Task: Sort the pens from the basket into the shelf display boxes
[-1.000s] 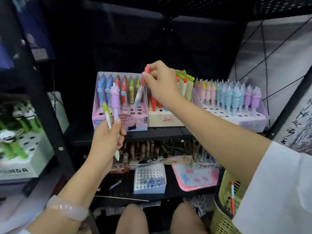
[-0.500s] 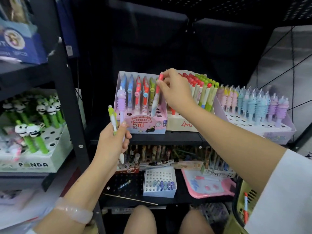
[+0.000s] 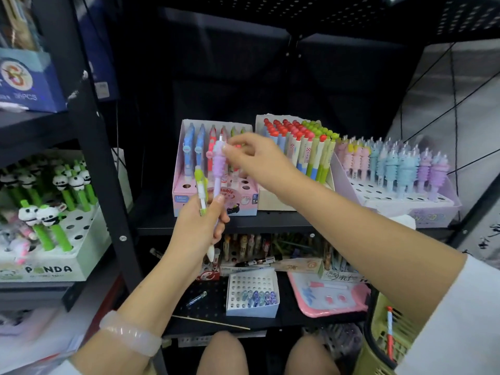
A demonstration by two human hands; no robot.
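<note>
My left hand (image 3: 198,230) grips two pens upright in front of the shelf: a white pen with a green cap (image 3: 200,186) and a purple spiral pen (image 3: 219,163). My right hand (image 3: 261,156) reaches in from the right, and its thumb and forefinger pinch the head of the purple pen. Behind them stands the pink display box (image 3: 182,197) with blue, red and green pens. A cream box of red- and green-capped pens (image 3: 303,152) is beside it. Farther right is a lilac box of spiral pens (image 3: 405,169). The green basket (image 3: 378,350) at the bottom right holds a red pen (image 3: 389,331).
A black shelf post (image 3: 108,185) stands left of my left hand, with a panda pen box (image 3: 48,269) beyond it. The lower shelf carries a white holed box (image 3: 251,307), a pink tray (image 3: 327,307) and several pen boxes. My knees are below.
My right hand let go of the red pen in the pink box and moved left to the purple pen. My left hand rose and turned the two pens toward it.
</note>
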